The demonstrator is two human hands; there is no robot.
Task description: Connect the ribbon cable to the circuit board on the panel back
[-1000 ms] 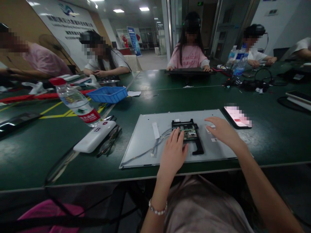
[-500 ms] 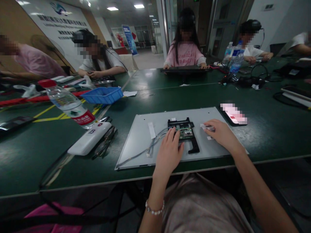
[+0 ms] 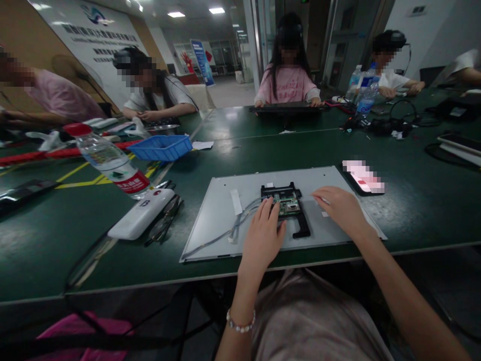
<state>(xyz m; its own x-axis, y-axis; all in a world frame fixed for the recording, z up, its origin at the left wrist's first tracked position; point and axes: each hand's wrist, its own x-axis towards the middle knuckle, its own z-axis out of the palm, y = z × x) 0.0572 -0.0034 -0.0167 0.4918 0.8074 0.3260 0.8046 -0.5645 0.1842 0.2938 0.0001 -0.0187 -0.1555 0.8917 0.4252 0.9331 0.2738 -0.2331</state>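
While my L hand (image 3: 263,233) lies flat-ish over the near-left part of the green circuit board (image 3: 290,204), fingers spread & not gripping, my R hand (image 3: 341,208) hovers low just right of it, thumb & index drawn close as if to pinch; can't tell if they've got anything btwn them. Beaded bracelet (image 3: 241,325) on L wrist. Board sits in the black plastic bracket (image 3: 305,225), approx. mid of the silvery panel (image 3: 216,215), which lies flat at the near edge of the green table (image 3: 158,265). Grey cables (image 3: 214,240) run left from under my L fingers, past a white strip (image 3: 236,201); small white label (image 3: 325,214) just below R fingertips.

Step in hand, I'd judge: L steadies board & bracket, R does fine pinch work on the panel beside them. Next move prob. calls for a light R touch, L held w/o pressing on components or tugging cables.

Further off: smartphone (image 3: 361,176) just past panel's far-right corner; white power bank (image 3: 141,214) & folded eyeglasses (image 3: 165,220) to the left, red-capped water bottle (image 3: 112,163) behind, then blue plastic bin (image 3: 161,148). Across the table, a co-worker in pink (image 3: 287,82), both hands at a dark flat panel (image 3: 287,109).
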